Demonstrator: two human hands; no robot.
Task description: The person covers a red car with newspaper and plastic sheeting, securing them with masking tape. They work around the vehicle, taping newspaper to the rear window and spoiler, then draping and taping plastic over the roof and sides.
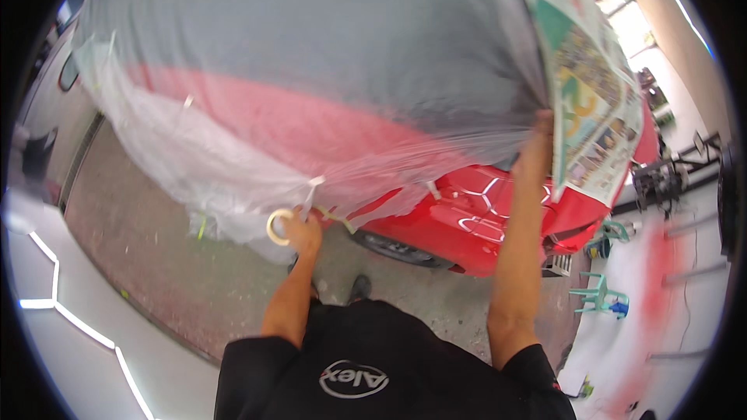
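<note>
Clear plastic sheeting (459,144) drapes over a red car (475,210), with grey and red showing through it. My left hand (306,232) is closed on a roll of masking tape (271,228), beside the sheet's lower edge. A short strip of tape (315,183) stands up just above that hand. Farther right, my right hand (535,148) is raised against the car, at the border of the sheet and a newspaper page (591,101). Folds of plastic run taut toward its closed fingers, which are partly hidden.
Several tape tabs, one a pale piece (433,190), dot the sheet's edge. The car's wheel (401,250) shows below the red panel. Green plastic stools (599,293) stand at the right, near a red-sprayed white wall (661,280). Another vehicle (58,101) is at far left.
</note>
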